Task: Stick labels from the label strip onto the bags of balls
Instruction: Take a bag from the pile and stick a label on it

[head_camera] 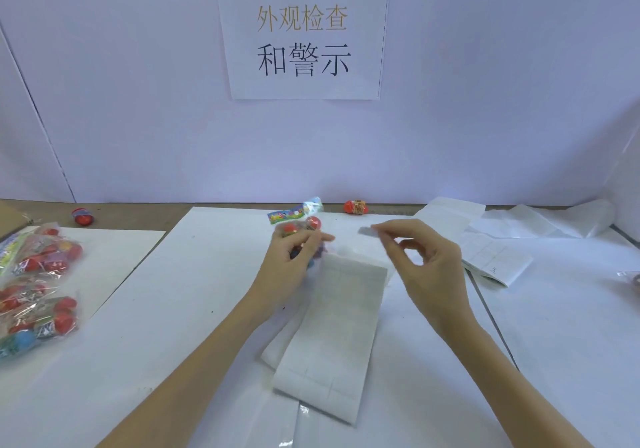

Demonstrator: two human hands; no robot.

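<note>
My left hand (289,260) grips a clear bag of coloured balls (300,221) with a printed header card, held just above the white sheet at table centre. My right hand (420,260) pinches a small white label (367,231) between thumb and forefinger, a short way right of the bag. The label strip (337,330), a long white backing with a grid of labels, lies on the table below both hands and runs toward me.
A pile of several bagged balls (36,285) lies at the left edge. Loose balls (356,207) (82,216) sit near the back wall. Used backing strips and papers (491,240) lie at the right. A printed sign (304,32) hangs on the wall.
</note>
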